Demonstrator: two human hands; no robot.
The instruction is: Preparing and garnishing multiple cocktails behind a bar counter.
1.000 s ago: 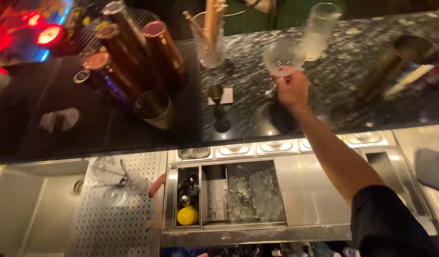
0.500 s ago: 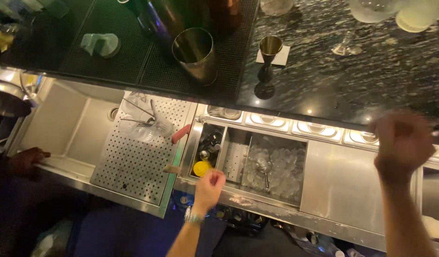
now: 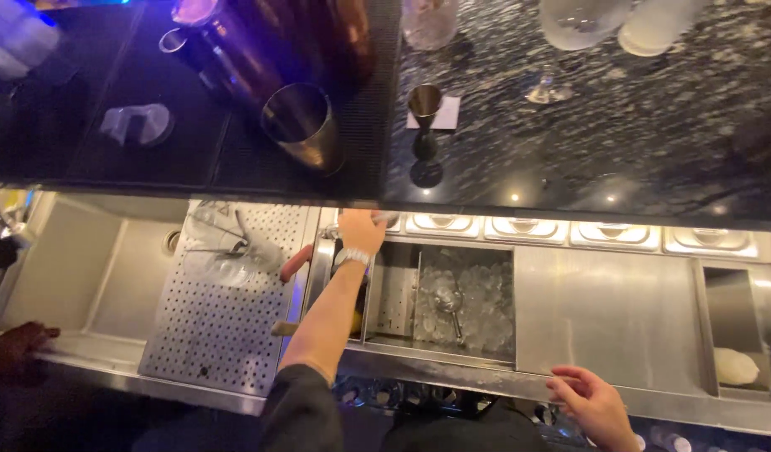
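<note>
The left hand (image 3: 362,230) is stretched forward over the steel bar station, up by the back rim just under the edge of the dark stone worktop (image 3: 653,142); its fingers are curled over something small there, but whether anything is gripped cannot be told. A watch is seen on that wrist. The right hand (image 3: 593,404) is rested on the near steel rim, fingers loosely spread, nothing held. Just right of the left arm the ice well (image 3: 477,305) is found, full of cubes, with a metal scoop (image 3: 449,303) lying in it, untouched by either hand. The narrow bin under the left hand is mostly hidden by the arm; something yellow is glimpsed in it.

As a judgement, things are at an early stage: nothing is seen lifted, no ice is being scooped, and the metal shaker tin (image 3: 303,125) and jigger (image 3: 425,105) on the worktop stand apart from both hands.

To the left a perforated drain board (image 3: 226,326) carries an upturned glass (image 3: 222,247), with a steel sink (image 3: 92,268) beyond. Another person's hand (image 3: 21,343) is seen on the sink's edge. The room is dim, lit blue at the far left
</note>
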